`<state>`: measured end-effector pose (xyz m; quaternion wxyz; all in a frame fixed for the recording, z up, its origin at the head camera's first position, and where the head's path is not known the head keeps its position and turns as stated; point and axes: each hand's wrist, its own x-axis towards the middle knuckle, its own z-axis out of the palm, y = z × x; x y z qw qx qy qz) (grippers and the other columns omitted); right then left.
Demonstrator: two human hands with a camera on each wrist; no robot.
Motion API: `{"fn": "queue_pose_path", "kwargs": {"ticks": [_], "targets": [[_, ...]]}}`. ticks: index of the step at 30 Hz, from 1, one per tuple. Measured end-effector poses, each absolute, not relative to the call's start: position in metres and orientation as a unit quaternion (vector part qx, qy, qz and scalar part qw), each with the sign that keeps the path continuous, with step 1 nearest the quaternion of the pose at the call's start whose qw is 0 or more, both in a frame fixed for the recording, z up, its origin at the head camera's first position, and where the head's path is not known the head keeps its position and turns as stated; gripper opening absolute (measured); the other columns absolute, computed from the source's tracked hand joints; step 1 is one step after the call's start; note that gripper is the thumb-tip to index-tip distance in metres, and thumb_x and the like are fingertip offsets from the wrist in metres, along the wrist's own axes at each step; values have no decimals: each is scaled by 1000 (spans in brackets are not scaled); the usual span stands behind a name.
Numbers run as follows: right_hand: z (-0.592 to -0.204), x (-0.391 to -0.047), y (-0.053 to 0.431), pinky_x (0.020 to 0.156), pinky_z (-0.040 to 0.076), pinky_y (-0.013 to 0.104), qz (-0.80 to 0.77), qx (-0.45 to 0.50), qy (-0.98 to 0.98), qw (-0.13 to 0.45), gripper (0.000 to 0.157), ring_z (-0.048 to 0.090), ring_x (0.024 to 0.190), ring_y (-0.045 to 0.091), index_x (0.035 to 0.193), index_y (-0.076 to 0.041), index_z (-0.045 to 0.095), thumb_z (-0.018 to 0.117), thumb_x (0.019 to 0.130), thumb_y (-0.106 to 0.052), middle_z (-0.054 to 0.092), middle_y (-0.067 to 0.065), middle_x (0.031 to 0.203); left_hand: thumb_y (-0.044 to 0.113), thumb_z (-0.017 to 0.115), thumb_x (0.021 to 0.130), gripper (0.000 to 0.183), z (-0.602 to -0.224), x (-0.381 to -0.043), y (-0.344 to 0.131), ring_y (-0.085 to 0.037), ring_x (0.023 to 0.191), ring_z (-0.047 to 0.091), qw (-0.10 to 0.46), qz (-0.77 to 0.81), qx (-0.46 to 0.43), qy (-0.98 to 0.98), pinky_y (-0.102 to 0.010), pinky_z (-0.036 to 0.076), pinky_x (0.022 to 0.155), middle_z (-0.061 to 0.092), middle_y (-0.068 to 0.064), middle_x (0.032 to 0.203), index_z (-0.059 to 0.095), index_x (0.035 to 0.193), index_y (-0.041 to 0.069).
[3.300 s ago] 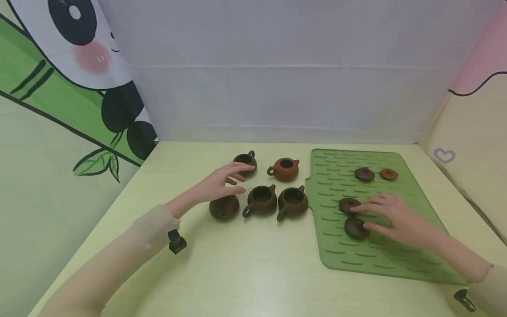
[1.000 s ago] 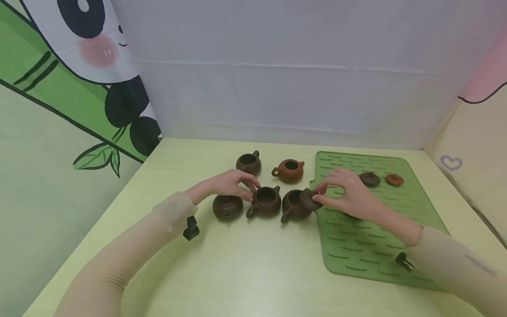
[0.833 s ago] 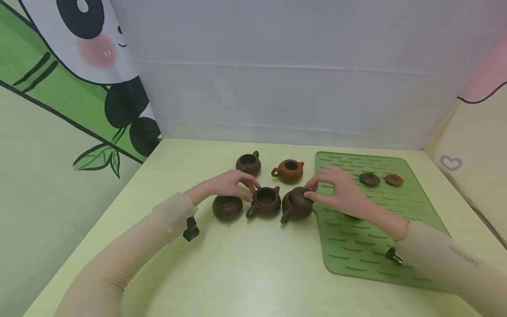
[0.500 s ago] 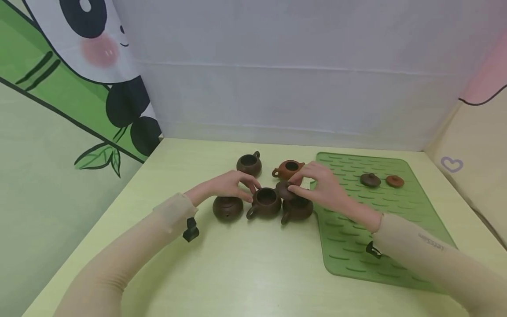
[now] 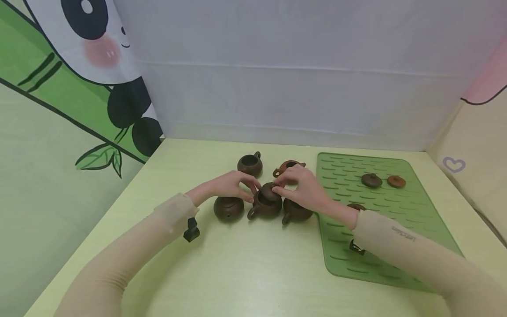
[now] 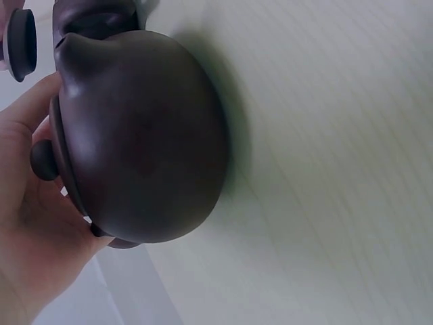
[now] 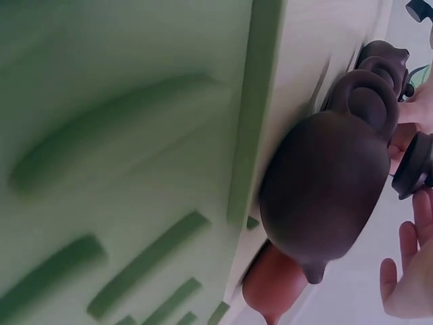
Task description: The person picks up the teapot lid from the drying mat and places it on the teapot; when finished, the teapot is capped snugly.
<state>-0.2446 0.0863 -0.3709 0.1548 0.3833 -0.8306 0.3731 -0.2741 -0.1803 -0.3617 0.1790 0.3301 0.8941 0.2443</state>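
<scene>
The dark brown teapot in the middle of the front row (image 5: 264,210), called the middle teapot here, has its mouth partly covered from view by a dark round lid (image 5: 269,192), which hangs tilted just above the rim, apart from it. The right hand (image 5: 301,187) pinches this lid between thumb and fingers; the left hand (image 5: 231,185) holds the left side of the middle teapot with curved fingers and thumb. What the pot contains cannot be told.

Just left of the middle teapot sits a lidded dark teapot (image 5: 229,211), its knobbed lid on. Just right of it is another dark teapot (image 5: 298,213), its mouth hidden by the right hand in the head view. Behind and slightly left stands an uncovered brown teapot (image 5: 249,166) with a dark interior; behind and to the right, a reddish clay teapot (image 5: 283,168) is partly blocked by the right hand.

Farther right of the middle teapot, a green ridged mat (image 5: 340,251) bears a dark knobbed lid (image 5: 371,181), a reddish lid (image 5: 396,181) and a third lid (image 5: 356,206), half hidden by the right forearm. Pale tabletop (image 5: 233,268) spreads in front of the middle teapot; behind, its far edge meets a whitish cloth backdrop (image 5: 253,101).
</scene>
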Motion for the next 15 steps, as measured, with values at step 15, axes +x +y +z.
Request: {"fn": "queue_pose_path", "kwargs": {"ticks": [15], "targets": [[-383,-244,77,84,46,36,378,354,-846,126,13,61,88,20,93,-18,77,79,84,-27,74,-7,83,23,77,86,44,-366,-276,-180,-15,115,64,178,246,331,893,-42,47,105,75,5,108,64,128,18]]}}
